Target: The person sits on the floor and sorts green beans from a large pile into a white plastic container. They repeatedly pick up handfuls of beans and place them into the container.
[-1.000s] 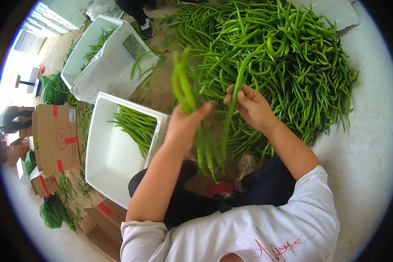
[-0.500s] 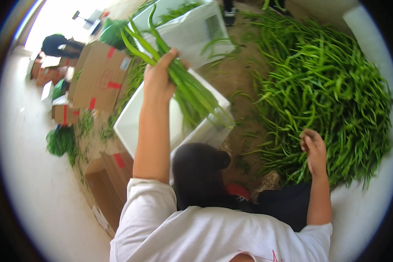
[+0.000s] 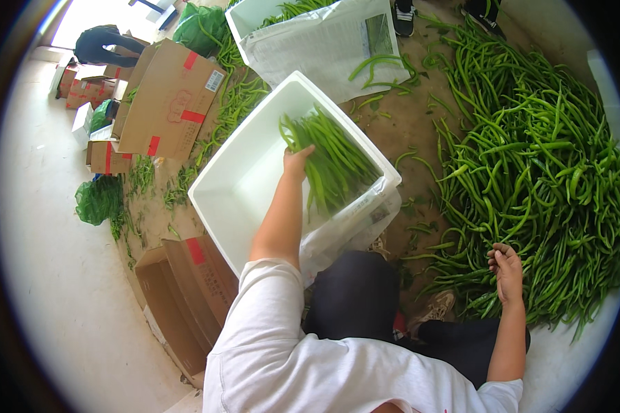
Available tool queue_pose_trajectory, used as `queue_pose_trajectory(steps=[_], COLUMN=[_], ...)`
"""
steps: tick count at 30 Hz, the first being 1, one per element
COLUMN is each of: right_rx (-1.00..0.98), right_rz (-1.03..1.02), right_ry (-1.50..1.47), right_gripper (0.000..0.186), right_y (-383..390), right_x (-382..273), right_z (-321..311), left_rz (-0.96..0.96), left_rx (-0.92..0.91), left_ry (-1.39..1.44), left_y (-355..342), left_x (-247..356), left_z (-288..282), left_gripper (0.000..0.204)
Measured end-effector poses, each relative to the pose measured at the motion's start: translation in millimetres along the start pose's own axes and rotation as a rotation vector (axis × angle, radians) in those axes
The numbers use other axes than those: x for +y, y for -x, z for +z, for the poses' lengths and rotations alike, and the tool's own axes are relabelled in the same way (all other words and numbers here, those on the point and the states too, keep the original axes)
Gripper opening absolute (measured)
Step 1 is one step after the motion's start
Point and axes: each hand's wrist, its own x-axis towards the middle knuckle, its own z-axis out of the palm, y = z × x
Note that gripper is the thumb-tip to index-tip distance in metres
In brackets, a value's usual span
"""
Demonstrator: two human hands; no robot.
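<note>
My left hand (image 3: 295, 161) reaches into a white foam box (image 3: 220, 180) in front of me. It is closed on a bunch of long green chili peppers (image 3: 334, 155), which lie along the box's right side. How far the fingers wrap around them is partly hidden. My right hand (image 3: 508, 274) hovers at the near edge of a large heap of green chili peppers (image 3: 530, 165) on the right. Its fingers are loosely bent and apart, and nothing shows in them.
A second foam box (image 3: 317, 51) with peppers stands beyond. Cardboard boxes (image 3: 179, 103) and an opened carton (image 3: 162, 289) are at left, near green bags (image 3: 98, 199). Loose peppers litter the floor. Another person (image 3: 107, 45) bends at far left; someone's shoes (image 3: 404, 20) show at the top.
My left hand has lowered the pepper bunch from above the box's far edge down into it. My right hand stays by the heap, its fingers slightly looser. The whole view has shifted.
</note>
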Motion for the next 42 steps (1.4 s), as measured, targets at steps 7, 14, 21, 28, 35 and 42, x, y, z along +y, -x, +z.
queue_pose_trajectory(steps=[7, 14, 21, 28, 35, 42], right_rx=[-0.065, -0.129, 0.159, 0.614, 0.393, 0.216], right_rz=[0.056, -0.057, 0.017, -0.102, -0.067, -0.144], right_ry=[0.105, 0.627, 1.081, 1.336, 1.436, 0.311], right_gripper=[0.028, 0.027, 0.031, 0.046, 0.050, 0.024], right_y=[-10.5, -23.2, -47.3, -117.8, -117.3, -70.8], right_x=[7.8, 25.0, 18.8, 17.3, 17.7, 4.4], right_z=[18.7, -11.2, -55.7, -87.6, -84.5, -58.7], left_rz=[-0.322, -0.110, 0.356, 0.470, -0.007, -0.015], left_rx=[0.100, 0.081, -0.421, -0.905, -0.989, -0.939], left_ry=[-0.914, -1.073, -0.349, -0.161, -0.233, -0.642], left_y=[-13.0, 8.4, 213.0, 375.6, 423.8, 378.1], left_x=[-66.8, -58.7, 153.4, 208.4, 135.7, 93.8], left_z=[-34.3, -19.8, 162.5, 224.6, 254.3, 268.2], left_gripper=[0.096, 0.079, 0.047, 0.047, 0.037, 0.038])
